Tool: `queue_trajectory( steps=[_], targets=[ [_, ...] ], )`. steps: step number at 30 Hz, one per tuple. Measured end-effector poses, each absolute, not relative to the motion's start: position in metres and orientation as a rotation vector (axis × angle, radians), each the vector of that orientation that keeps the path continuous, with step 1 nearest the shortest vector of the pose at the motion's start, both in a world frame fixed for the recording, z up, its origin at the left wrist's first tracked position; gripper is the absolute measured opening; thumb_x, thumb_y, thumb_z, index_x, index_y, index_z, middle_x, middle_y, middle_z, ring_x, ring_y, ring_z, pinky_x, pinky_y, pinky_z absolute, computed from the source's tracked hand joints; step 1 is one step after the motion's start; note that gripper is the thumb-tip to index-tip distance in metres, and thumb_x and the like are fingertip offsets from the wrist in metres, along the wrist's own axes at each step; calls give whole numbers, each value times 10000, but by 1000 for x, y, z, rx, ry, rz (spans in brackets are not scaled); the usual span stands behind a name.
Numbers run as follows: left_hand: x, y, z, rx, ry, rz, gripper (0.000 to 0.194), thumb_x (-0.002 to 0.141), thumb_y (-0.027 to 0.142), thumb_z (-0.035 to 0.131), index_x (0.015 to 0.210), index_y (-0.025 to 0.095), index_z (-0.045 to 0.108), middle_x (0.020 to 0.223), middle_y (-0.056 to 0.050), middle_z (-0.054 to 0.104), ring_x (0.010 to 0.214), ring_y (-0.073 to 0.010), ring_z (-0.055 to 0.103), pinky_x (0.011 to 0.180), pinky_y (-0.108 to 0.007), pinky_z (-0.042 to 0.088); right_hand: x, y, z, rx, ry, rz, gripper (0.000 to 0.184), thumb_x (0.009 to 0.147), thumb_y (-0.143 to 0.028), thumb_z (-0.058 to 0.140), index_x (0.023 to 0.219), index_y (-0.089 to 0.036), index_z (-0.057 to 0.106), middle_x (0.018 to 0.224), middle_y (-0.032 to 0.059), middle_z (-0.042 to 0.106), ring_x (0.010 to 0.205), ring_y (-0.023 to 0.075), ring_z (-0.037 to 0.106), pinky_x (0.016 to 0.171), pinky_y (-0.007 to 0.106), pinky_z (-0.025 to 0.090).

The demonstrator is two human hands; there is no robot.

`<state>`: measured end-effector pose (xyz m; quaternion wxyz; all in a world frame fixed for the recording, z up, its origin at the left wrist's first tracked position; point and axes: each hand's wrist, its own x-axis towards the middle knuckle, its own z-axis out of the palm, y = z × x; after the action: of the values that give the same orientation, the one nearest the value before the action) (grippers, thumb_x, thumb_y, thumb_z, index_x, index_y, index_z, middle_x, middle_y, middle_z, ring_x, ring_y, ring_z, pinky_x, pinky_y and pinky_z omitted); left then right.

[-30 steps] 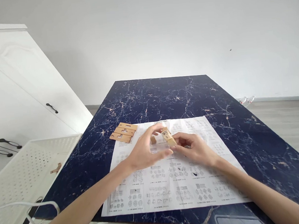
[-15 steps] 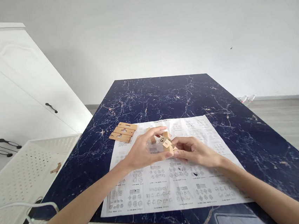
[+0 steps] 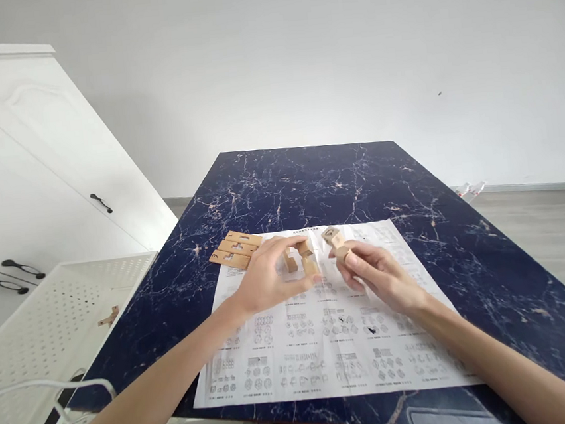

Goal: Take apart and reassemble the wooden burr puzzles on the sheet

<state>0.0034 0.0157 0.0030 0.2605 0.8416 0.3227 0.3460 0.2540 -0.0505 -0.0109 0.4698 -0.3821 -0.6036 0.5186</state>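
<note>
Fingers and thumb of the left hand are clamped on a pale wooden block, forefinger on its far side and thumb on the near one. Right-hand fingers and thumb pinch a stepped wooden block, its far end jutting out past the fingertips of the right hand and bearing a dark mark too small to read. These two held blocks stand apart, tilted, above the far half of a creased instruction sheet.

Through the gap between left thumb and forefinger shows another wooden block, near the sheet's far edge; whether it touches the hand I cannot tell. Three wooden plates with cut-outs lie side by side across the sheet's far left corner, partly on the bare tabletop.

The sheet, printed with rows of small diagrams, lies along the near edge of a dark blue marble-patterned table. Beside the table's left edge, lower down, is a white perforated basket with a small wooden piece inside it.
</note>
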Motion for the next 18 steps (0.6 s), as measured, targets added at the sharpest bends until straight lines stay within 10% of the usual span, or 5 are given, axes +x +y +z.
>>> queue_trajectory(
  steps=[10, 18],
  targets=[
    [5, 29, -18, 2497, 1081, 815, 589, 911, 569, 846, 1368, 261, 637, 1382, -120, 718, 1350, -364, 641, 1151, -577, 529, 247, -45, -29, -1671, -1609, 516, 436, 1033, -642, 608, 897, -233, 680, 686, 30, 651, 578, 191, 551, 565, 336, 390],
    [4, 29, -20, 2476, 1078, 773, 508, 972, 474, 761, 1388, 266, 556, 1414, -136, 668, 1314, -365, 656, 1097, -560, 555, 242, -51, -28, -1432, -1903, 625, 348, 1044, -420, 620, 1323, -226, 693, 1070, 101, 773, 674, 186, 622, 630, 366, 530]
  ],
)
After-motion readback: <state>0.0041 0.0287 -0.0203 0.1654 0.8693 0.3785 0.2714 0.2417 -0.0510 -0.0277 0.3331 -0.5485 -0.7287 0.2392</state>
